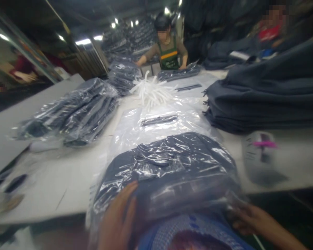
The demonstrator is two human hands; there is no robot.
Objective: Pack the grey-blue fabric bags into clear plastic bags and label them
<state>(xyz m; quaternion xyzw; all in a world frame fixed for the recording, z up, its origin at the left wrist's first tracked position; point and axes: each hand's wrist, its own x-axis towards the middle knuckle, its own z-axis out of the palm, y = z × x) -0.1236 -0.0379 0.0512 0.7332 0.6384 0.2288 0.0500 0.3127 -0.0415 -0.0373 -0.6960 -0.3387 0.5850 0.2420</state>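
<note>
A dark folded garment in a clear plastic bag [169,170] lies at the near edge of the white table [54,180]. My left hand [118,218] rests flat on the bag's near left corner, fingers stretched out. At the bag's near right corner, my right hand [250,218] has its fingers curled round the plastic edge. Under the bagged garment lies a pile of empty clear bags [159,121].
A heap of bagged dark garments [73,114] lies at the left, a tall stack of unbagged dark garments [268,97] at the right. White plastic hangers [151,90] lie mid-table. A clear container with a pink part [261,156] stands at the right. A person in an apron [168,48] works at the far end.
</note>
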